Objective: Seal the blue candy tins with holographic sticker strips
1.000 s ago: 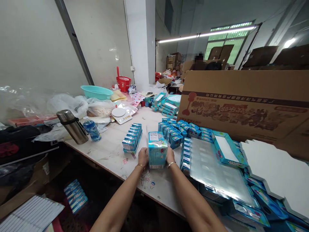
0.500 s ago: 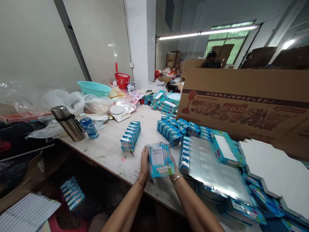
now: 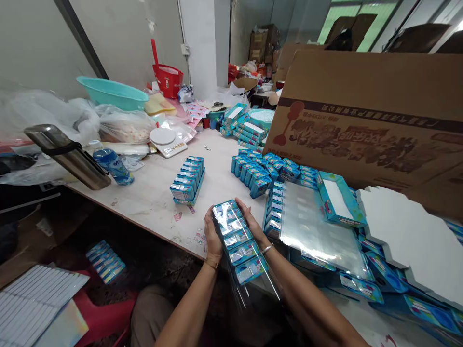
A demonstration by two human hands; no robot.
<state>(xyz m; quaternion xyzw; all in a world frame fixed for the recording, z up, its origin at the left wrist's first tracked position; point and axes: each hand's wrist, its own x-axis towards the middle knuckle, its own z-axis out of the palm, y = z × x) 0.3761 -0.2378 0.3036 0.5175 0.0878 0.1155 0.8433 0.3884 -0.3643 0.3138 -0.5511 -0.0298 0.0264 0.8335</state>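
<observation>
Between my left hand (image 3: 213,236) and my right hand (image 3: 254,224) I hold a pack of blue candy boxes (image 3: 239,237), a single row in a clear plastic sleeve (image 3: 241,292). My fingers wrap its two long sides, and loose film hangs past its near end. The pack is tilted, its small boxes facing up, near the table's front edge. Left of it on the table stands a filled blue display tray (image 3: 188,180). Close to my right hand are more blue boxes (image 3: 255,173) in rows and a stack of clear plastic sleeves (image 3: 318,226).
A steel thermos (image 3: 72,159), a blue bottle (image 3: 114,164) and a white scale (image 3: 168,141) stand at left. An open blue tray (image 3: 338,197), white cardboard pieces (image 3: 408,241) and a large carton (image 3: 361,125) occupy the right. Below the table, another pack (image 3: 105,261) rests by a red stool (image 3: 101,308).
My hands have turned the pack from its printed end facing me to its row of boxes facing up. The loose film now shows below it. The view has tilted down.
</observation>
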